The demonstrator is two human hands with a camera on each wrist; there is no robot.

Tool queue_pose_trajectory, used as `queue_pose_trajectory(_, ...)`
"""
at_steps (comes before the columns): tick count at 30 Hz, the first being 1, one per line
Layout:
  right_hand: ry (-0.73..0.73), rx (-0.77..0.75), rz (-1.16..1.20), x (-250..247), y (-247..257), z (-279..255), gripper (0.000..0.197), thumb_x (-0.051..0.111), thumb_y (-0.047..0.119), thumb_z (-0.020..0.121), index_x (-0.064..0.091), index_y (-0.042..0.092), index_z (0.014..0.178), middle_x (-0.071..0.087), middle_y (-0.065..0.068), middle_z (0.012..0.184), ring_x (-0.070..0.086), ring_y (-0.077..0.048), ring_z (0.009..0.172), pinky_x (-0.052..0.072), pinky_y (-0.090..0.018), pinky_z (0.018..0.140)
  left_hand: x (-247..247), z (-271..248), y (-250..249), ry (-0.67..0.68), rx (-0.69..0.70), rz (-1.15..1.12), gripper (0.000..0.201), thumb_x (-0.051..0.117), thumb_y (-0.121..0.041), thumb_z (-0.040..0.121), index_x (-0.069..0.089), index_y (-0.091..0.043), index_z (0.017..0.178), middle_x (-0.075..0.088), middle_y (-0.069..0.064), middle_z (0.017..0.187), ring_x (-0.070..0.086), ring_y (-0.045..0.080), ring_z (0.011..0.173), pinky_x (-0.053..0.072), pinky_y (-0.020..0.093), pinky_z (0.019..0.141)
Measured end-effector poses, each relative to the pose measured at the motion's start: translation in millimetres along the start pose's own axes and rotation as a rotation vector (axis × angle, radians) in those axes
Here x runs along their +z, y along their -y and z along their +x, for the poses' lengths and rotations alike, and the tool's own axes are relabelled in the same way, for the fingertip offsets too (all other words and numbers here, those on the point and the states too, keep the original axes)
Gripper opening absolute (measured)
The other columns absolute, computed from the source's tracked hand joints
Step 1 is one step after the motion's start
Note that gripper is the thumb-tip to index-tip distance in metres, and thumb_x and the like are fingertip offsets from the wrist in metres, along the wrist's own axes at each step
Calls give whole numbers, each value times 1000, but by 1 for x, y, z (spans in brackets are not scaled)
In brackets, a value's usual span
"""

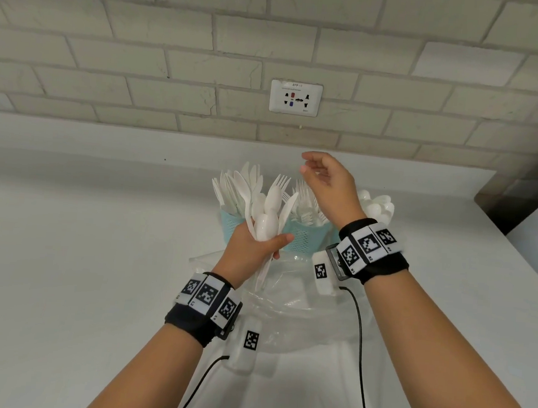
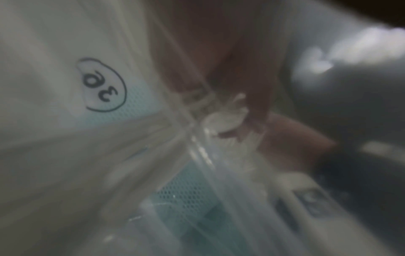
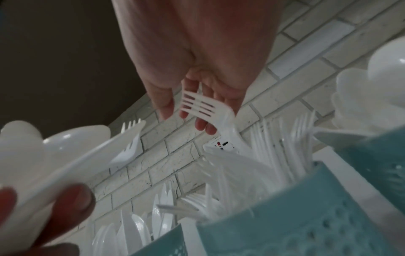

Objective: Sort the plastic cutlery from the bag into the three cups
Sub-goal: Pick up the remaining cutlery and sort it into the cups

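Observation:
My left hand (image 1: 271, 242) grips a bundle of white plastic cutlery (image 1: 269, 210), with spoons, a knife and a fork fanning upward in front of the cups. Three teal mesh cups stand at the back. The left cup (image 1: 230, 221) holds knives, the middle cup (image 1: 306, 238) forks, and the right one, mostly hidden by my wrist, spoons (image 1: 377, 205). My right hand (image 1: 308, 166) hovers over the middle cup, fingers loosely curled and holding nothing. In the right wrist view a fork (image 3: 197, 107) stands in that cup (image 3: 285, 225), tines just below my fingertips (image 3: 203, 126). The clear bag (image 1: 286, 300) lies crumpled below my hands.
The white counter (image 1: 82, 254) runs to a brick wall with a socket plate (image 1: 296, 97). The counter's right edge (image 1: 513, 240) drops off beside a dark gap. Black cables (image 1: 360, 337) trail from both wristbands toward me. The left wrist view is blurred by bag plastic.

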State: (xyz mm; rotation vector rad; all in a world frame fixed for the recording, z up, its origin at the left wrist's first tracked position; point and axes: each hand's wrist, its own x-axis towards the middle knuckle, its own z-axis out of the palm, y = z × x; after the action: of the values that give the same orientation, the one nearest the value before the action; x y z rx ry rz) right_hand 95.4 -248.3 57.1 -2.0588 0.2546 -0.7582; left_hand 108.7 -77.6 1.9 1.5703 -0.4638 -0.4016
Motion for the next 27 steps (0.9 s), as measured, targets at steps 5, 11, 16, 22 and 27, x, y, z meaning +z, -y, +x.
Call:
queue_pose_trajectory(5, 287, 69, -454, 3, -15, -8, 36, 37, 21, 100, 53, 16, 132, 41, -14, 147, 35, -25, 139, 27, -37, 114, 1, -2, -2, 9, 10, -23, 30, 75, -18, 78, 63, 2, 97, 59, 7, 62, 56, 9, 51, 47, 16, 55)
queue_pose_trajectory(11, 89, -22, -183, -6, 2, -16, 33, 43, 26, 99, 59, 15, 126, 56, -7, 135, 43, -17, 133, 33, -32, 111, 3, -4, -5, 78, -11, -63, 24, 74, -18, 80, 66, -2, 96, 60, 9, 65, 57, 16, 57, 48, 24, 62)
queue_pose_trajectory(16, 171, 71, 129, -5, 24, -24, 25, 59, 28, 91, 67, 18, 113, 69, 3, 107, 63, -15, 104, 49, -31, 96, 8, -6, -9, 131, -3, -70, 12, 71, -13, 82, 65, -11, 92, 58, 10, 64, 55, 15, 54, 48, 23, 59)
queue_pose_trajectory(22, 123, 56, 208, -6, 28, -25, 17, 53, 9, 93, 68, 14, 100, 68, 5, 84, 64, -4, 78, 53, -20, 78, 10, -7, -8, 137, 2, -62, 10, 71, -10, 81, 66, -13, 90, 59, 2, 62, 56, 13, 52, 48, 21, 58)
queue_pose_trajectory(27, -139, -50, 236, -25, 38, -11, 23, 49, 7, 94, 65, 24, 93, 67, 1, 85, 63, -11, 79, 56, -25, 69, 10, -5, -4, 116, -24, -48, 15, 74, -14, 79, 68, -13, 94, 62, 3, 68, 57, 13, 55, 50, 24, 63)
